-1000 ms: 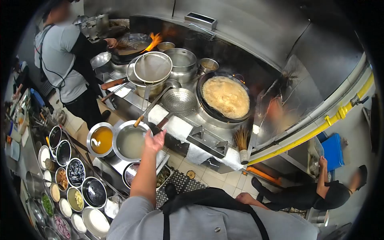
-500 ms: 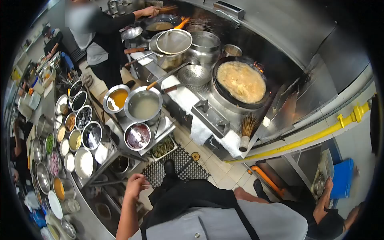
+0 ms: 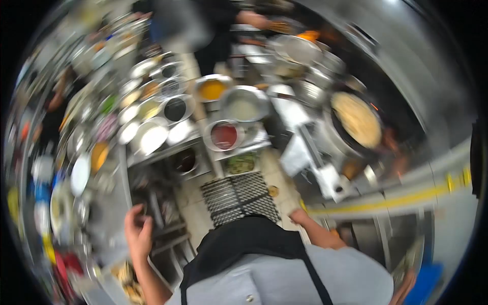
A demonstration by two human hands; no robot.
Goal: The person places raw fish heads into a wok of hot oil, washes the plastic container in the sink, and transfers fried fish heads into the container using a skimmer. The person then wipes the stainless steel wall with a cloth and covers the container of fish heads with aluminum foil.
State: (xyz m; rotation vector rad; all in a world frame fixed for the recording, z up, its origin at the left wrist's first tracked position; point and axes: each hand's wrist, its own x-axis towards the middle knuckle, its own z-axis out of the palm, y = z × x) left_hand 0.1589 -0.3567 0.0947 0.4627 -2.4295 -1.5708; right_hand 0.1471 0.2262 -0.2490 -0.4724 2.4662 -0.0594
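Observation:
My left hand [image 3: 138,234] is raised beside the steel counter [image 3: 107,198] on the left, fingers loosely curled and apart, with nothing in them. On the other side of my black apron, my right hand [image 3: 299,217] hangs low over the floor near the stove's front edge. Motion blurs its fingers, and no held thing shows. Ahead stand metal bowls: one of dark red sauce [image 3: 224,135], one of orange liquid [image 3: 211,90] and one of cloudy liquid [image 3: 243,108]. A wok of bubbling pale oil [image 3: 358,121] sits on the stove at right.
A black rubber mat [image 3: 239,195] lies on the tiles. Several ingredient bowls crowd the left counter. A yellow pipe [image 3: 386,199] runs along the right wall. Another person's hand [image 3: 405,288] is near a blue container [image 3: 428,282]; a co-worker's hand [image 3: 254,20] reaches over the far stove.
The view has turned left, so the stove and bowls sit farther right and everything is smeared. My right hand has come into view. My left hand appears farther left, beside the counter.

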